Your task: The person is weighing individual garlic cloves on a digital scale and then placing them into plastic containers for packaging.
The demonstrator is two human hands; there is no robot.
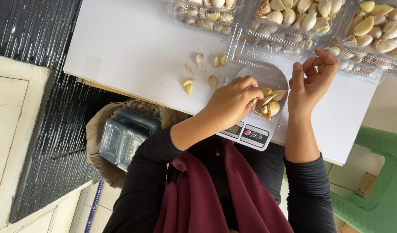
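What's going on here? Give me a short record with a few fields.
Surface: white table
Left hand: fingers in the clear plastic tray of pale garlic cloves
Right hand: at the tray's far edge
Under the tray: white digital kitchen scale
Loose on the table: a few scattered garlic cloves
Behind: filled clear clamshell boxes

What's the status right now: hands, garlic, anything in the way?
Left hand pinching a garlic clove over the clear container on the scale. Right hand steadying the container's edge. Loose cloves on the white table, clear of both hands.
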